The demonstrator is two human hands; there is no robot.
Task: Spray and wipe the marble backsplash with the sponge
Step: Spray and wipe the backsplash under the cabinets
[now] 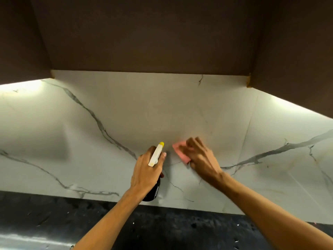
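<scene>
The pink sponge point(180, 152) lies flat against the marble backsplash point(108, 109). It looks soft and light, best held under a broad palm, as the right hand point(200, 158) does, its fingers apparently spread and pressing, though blurred. The left hand point(144, 171) grips the dark spray bottle point(156, 156) by its neck — likely slick when wet — above the black tabletop point(171, 230).

Glossy veined marble backsplash point(126, 109); countertop point(54, 219) seemingly polished dark stone.
</scene>
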